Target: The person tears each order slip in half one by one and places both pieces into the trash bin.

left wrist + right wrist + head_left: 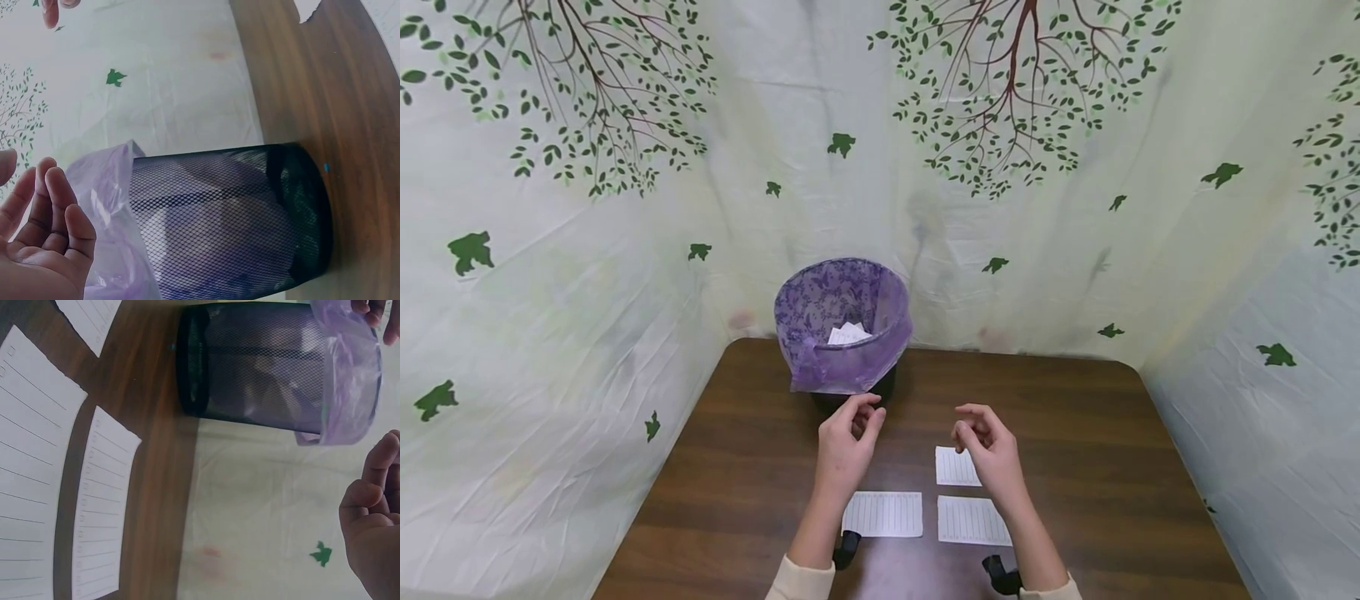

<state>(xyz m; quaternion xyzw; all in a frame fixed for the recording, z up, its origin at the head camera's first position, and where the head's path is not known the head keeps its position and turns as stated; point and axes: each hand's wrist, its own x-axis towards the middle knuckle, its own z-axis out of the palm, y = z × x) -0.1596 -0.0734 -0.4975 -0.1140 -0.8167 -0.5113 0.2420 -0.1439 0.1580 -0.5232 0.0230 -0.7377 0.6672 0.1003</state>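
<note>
In the head view my left hand (847, 446) hovers in front of the bin, its fingers loosely bent and nothing held. Opposite it, above the lined paper pieces, my right hand (992, 454) hangs in the air with relaxed, bent fingers, also holding nothing. A black mesh bin (206, 219) stands upright, lined with a purple patterned bag (880, 362) folded over its rim. White paper scraps (848, 334) show inside it. On the table lie a left lined sheet (883, 514), a right lined sheet (972, 521), partly behind my right forearm, and a smaller lined piece (957, 467) with a torn edge.
The brown wooden table (1097, 467) meets a white curtain (1037, 308) printed with trees and green leaves at its back and sides. Black straps sit at both wrists, below cream sleeves (801, 579). A tiny blue speck (326, 167) lies beside the bin's base.
</note>
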